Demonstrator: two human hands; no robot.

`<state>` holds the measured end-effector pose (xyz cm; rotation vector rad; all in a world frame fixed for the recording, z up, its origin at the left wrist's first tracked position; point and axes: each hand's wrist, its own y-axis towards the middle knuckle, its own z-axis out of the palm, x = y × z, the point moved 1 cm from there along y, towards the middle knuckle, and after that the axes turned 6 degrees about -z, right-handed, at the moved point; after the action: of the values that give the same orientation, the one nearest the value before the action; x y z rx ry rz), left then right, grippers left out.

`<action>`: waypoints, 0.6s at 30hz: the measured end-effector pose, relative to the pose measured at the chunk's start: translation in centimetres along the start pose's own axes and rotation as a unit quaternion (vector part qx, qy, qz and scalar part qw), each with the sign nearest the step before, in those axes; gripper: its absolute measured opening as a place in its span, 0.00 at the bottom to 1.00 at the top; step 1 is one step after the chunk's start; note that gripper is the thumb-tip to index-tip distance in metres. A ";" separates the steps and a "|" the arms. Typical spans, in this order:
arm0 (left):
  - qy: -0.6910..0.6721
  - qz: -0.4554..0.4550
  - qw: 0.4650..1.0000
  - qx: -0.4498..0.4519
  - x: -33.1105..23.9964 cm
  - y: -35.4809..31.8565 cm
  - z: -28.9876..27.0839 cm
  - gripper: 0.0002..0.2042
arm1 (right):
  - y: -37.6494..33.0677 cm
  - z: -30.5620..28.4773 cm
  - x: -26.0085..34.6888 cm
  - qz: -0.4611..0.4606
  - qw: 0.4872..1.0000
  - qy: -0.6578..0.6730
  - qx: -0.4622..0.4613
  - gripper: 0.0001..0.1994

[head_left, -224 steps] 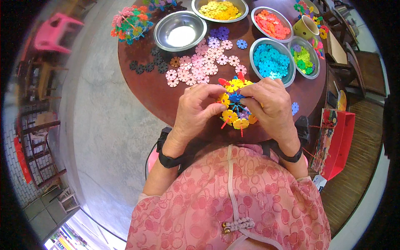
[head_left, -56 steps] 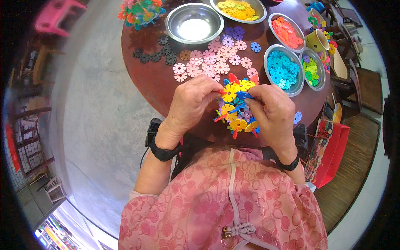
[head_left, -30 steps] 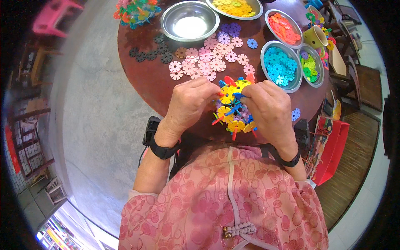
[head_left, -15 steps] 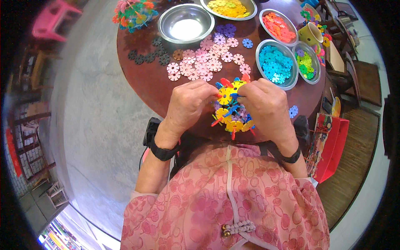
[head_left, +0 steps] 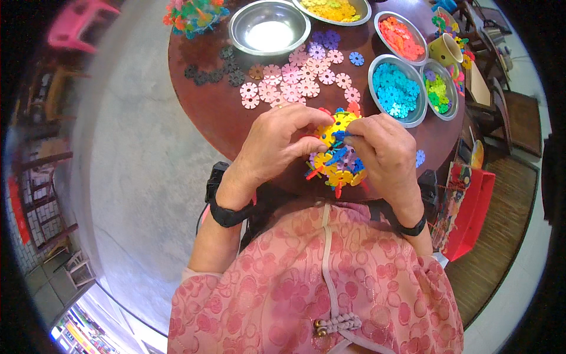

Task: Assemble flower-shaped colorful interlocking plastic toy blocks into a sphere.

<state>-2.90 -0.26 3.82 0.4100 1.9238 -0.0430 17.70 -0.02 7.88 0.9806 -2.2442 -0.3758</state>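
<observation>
Between my hands is a roundish model of interlocking snowflake discs [head_left: 340, 178], yellow, blue, red and purple, over the near part of the brown table. My left hand [head_left: 274, 138] grips its upper left side, thumb and fingers around a yellow disc. On the other side my right hand [head_left: 386, 147] pinches at a blue disc near the top; its fingertips partly hide the piece. Just beyond lie loose pink snowflake discs [head_left: 290, 75], with black ones [head_left: 217, 75] to their left.
A bare-looking metal bowl [head_left: 268, 29] stands beyond the pink discs. Further bowls hold yellow discs [head_left: 335, 9], orange-red discs [head_left: 402, 40], blue discs [head_left: 395, 88] and green discs [head_left: 436, 91]. A yellow cup [head_left: 445, 49] is at right. Another built model [head_left: 196, 16] sits at the far left.
My left thumb and fingers have spread from a pinch on a red piece to a wider grip around the yellow disc. The model has turned slightly, and the view has shifted a little.
</observation>
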 end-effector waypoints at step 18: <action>-0.005 -0.062 0.998 -0.007 -0.1 -0.1 0.6 0.10 | 0.1 -0.7 -0.5 0.015 0.999 -0.030 0.039 0.07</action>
<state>-2.38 -0.55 3.62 0.2808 1.9371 -0.1131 18.35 0.41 8.31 0.9852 -2.3403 -0.3109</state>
